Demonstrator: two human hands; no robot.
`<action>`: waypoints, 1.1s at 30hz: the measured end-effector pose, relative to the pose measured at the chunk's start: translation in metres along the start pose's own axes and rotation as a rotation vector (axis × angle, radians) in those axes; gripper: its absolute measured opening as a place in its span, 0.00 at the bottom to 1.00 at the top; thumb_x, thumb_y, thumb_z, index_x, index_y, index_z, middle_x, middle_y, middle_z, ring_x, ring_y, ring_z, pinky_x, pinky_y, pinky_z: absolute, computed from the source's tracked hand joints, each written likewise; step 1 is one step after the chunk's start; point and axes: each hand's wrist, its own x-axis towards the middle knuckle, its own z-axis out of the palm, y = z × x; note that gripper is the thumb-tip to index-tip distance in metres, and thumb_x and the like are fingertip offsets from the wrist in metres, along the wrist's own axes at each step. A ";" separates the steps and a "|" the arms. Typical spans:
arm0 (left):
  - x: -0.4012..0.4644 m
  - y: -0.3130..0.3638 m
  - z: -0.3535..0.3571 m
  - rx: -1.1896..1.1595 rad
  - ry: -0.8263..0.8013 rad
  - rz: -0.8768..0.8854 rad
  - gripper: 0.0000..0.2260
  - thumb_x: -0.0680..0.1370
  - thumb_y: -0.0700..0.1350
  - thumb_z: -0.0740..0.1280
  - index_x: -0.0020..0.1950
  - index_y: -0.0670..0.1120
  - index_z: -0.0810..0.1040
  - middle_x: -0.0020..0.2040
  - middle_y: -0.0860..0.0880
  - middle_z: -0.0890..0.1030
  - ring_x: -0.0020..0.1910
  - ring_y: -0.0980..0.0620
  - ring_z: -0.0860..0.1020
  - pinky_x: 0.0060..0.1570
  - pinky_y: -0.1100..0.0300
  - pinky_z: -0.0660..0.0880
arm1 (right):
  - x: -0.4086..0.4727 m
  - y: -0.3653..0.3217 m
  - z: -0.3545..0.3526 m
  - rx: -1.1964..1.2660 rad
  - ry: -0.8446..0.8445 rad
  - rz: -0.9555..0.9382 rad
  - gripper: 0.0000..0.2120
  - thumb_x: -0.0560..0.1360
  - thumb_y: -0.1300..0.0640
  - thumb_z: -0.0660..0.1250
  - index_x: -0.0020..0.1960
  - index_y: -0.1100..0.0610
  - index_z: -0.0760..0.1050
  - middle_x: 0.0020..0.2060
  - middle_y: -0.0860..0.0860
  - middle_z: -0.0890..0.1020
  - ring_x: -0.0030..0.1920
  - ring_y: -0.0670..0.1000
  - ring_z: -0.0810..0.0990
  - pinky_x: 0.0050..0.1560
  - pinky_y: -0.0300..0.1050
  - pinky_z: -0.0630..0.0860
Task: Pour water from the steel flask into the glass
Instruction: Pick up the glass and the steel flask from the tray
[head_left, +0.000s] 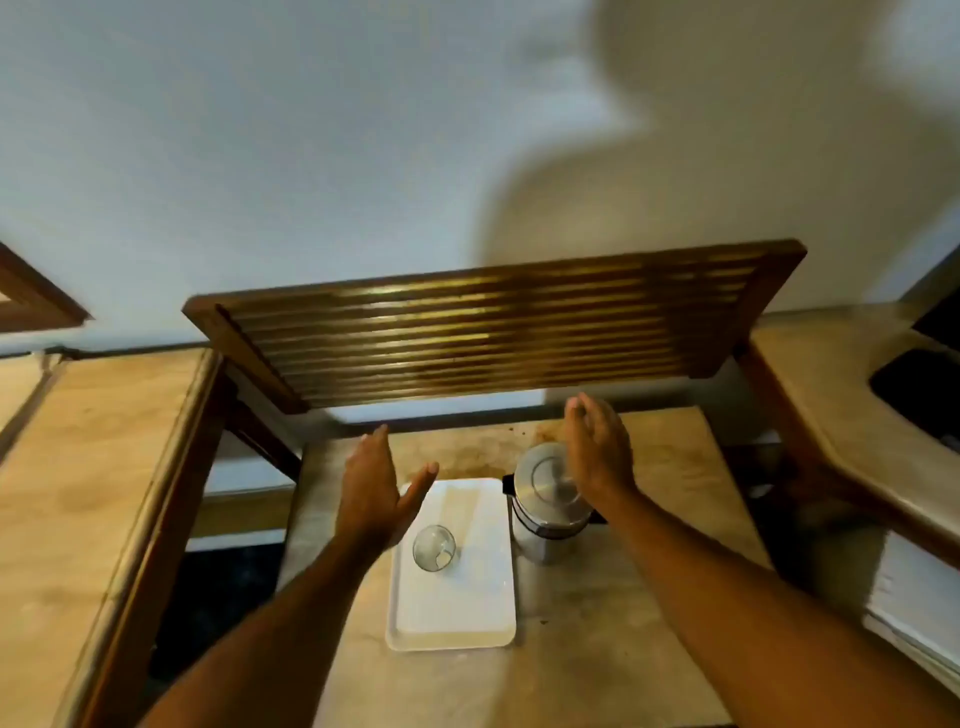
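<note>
Open hands (371, 488) (597, 452) hover above glass (434, 547) and steel flask (550, 501).

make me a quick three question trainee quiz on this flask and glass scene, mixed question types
1. True or false: the clear drinking glass stands on the white rectangular tray.
2. Multiple choice: the lidded steel flask stands A) on the tray, B) on the table beside the tray, C) in a hand.
3. Fill in: the open right hand hovers over the ____; the left hand holds nothing.

Key: 1 true; 2 B; 3 flask.
</note>
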 end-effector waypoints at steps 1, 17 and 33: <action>-0.007 -0.016 0.018 -0.038 -0.015 -0.054 0.42 0.70 0.73 0.59 0.74 0.46 0.64 0.72 0.40 0.72 0.70 0.41 0.70 0.69 0.41 0.68 | 0.001 0.018 0.001 0.055 0.029 0.082 0.20 0.81 0.43 0.52 0.67 0.52 0.70 0.65 0.58 0.75 0.61 0.55 0.73 0.61 0.56 0.71; -0.050 -0.121 0.178 -0.280 0.033 -0.379 0.35 0.64 0.42 0.83 0.66 0.43 0.70 0.58 0.53 0.76 0.55 0.47 0.76 0.54 0.55 0.73 | 0.001 0.149 0.033 0.457 0.123 0.132 0.17 0.73 0.53 0.67 0.29 0.61 0.77 0.29 0.59 0.77 0.30 0.57 0.76 0.30 0.64 0.79; -0.057 -0.083 0.132 -0.510 0.036 -0.377 0.34 0.64 0.37 0.82 0.65 0.45 0.71 0.55 0.47 0.80 0.55 0.47 0.80 0.53 0.51 0.79 | -0.024 0.127 0.015 0.535 -0.114 0.332 0.22 0.68 0.40 0.68 0.26 0.56 0.76 0.22 0.54 0.73 0.23 0.50 0.69 0.24 0.39 0.65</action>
